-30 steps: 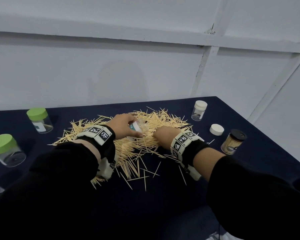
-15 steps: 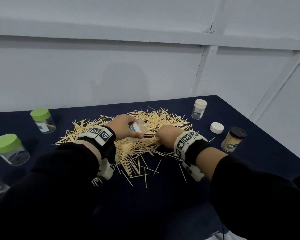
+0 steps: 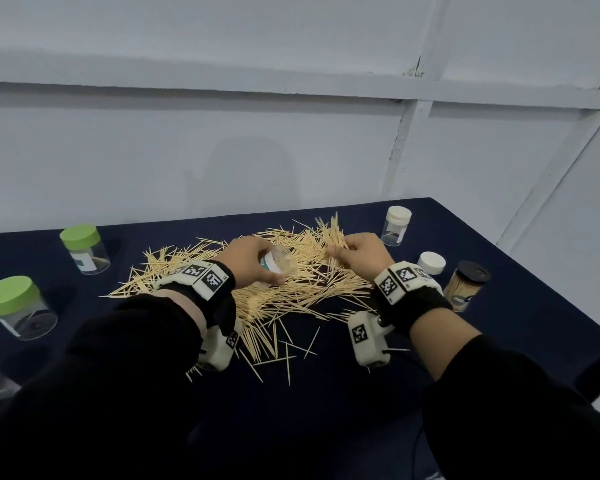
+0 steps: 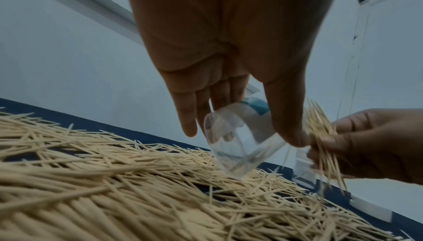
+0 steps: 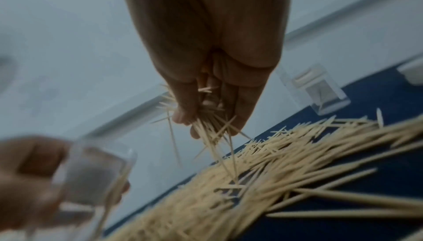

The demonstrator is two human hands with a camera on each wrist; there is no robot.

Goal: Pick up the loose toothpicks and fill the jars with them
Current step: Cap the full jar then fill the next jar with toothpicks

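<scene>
Dark tablecloth [image 3: 499, 341]: left hand [image 3: 246, 261] grips a clear jar [image 3: 279, 263], label unreadable; right hand [image 3: 364, 252] pinches a toothpick bundle [image 3: 335, 237].

A bare staged work room, not a home: plain pale-grey panelled wall [image 3: 291, 140] from ten to two o'clock, and a counter [image 3: 499, 341] draped in dark navy cloth.
</scene>
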